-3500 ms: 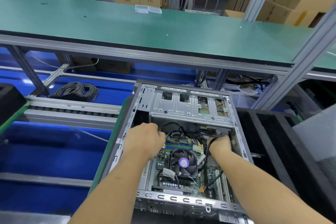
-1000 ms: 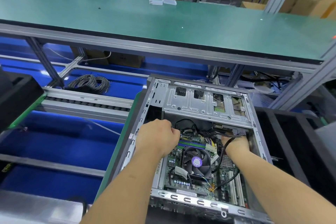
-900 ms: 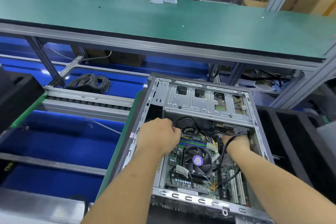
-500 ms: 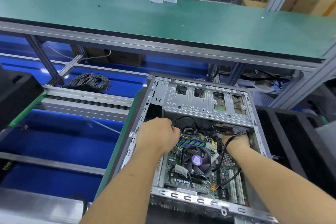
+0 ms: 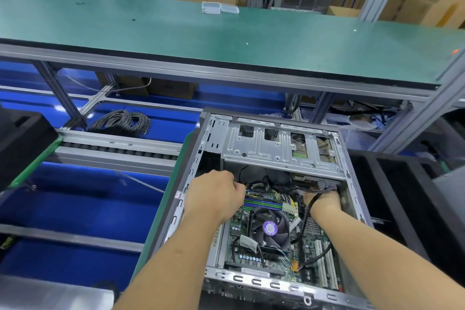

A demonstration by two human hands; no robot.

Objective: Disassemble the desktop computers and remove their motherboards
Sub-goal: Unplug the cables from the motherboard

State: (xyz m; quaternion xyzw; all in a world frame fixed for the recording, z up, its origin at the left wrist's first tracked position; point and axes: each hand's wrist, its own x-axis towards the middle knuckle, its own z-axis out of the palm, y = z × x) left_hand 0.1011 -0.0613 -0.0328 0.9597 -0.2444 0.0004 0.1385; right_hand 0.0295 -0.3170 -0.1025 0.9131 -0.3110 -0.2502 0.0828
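An open grey desktop case [image 5: 276, 284] lies on its side in front of me. The green motherboard [image 5: 239, 239] sits inside it, with a black CPU fan [image 5: 270, 228] on top. A silver drive cage [image 5: 264, 148] spans the far end. My left hand [image 5: 216, 196] is curled into a fist at the board's far left corner, its fingertips pinching the dark cables [image 5: 279, 187] there. My right hand [image 5: 323, 200] reaches under the cage at the far right. Its fingers are buried in the cable bundle, and a black cable loops over the wrist.
A long green bench [image 5: 226, 33] with two clear plastic boxes [image 5: 219, 7] runs across the back. A coil of grey wire [image 5: 123, 122] lies on the blue floor beyond a roller rail [image 5: 113, 151]. Black foam trays [image 5: 402, 196] flank the case's right side, and a black box [image 5: 20, 141] stands at the left.
Both hands stay at the same spots inside the case. Only my view has shifted slightly.
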